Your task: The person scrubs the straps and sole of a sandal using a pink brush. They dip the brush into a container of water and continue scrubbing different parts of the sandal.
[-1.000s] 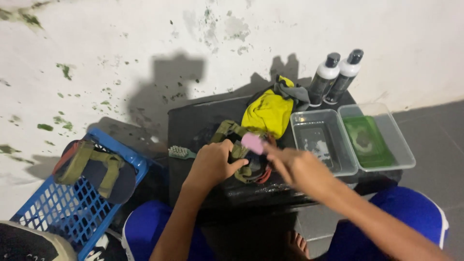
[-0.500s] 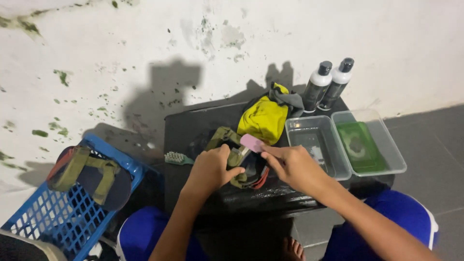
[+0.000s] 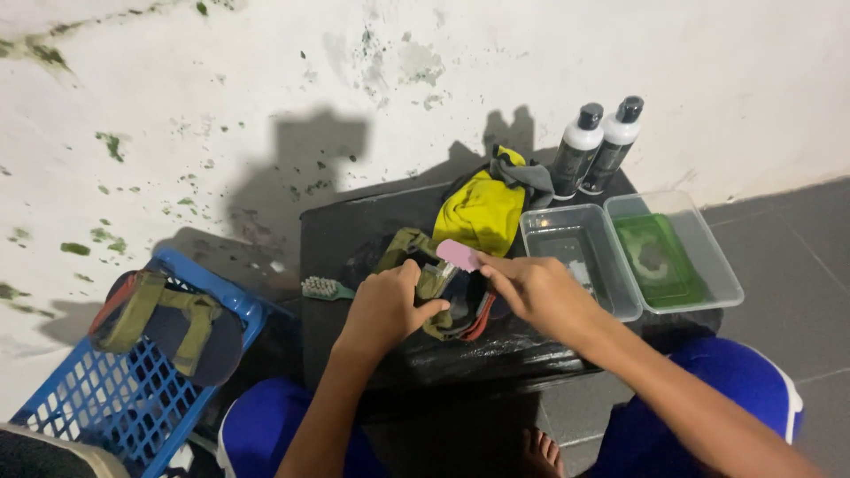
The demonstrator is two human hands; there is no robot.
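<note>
Two hands work on an olive-strapped sandal [image 3: 434, 288] atop the black table [image 3: 354, 230]: left hand [image 3: 385, 305] clamps it, right hand [image 3: 536, 288] grips a pink brush [image 3: 459, 255]. Crumpled yellow cloth [image 3: 482, 212], two clear plastic tubs [image 3: 575, 248] and two bottles [image 3: 595, 146] crowd behind.

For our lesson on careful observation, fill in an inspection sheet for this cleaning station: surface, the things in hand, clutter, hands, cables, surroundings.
Surface: black table, wet-looking sheen at its front edge.
Things in hand: olive-strapped sandal lying on the table; pink brush over it.
Clutter: yellow cloth; grey cloth; two black-and-white bottles; clear tub; clear tub with green liquid; small bristle brush.
Hands: left hand presses on the sandal; right hand grips the pink brush.
Cables: nothing seen.
Surroundings: stained white wall; grey tiled floor; blue basket holding another sandal.
</note>
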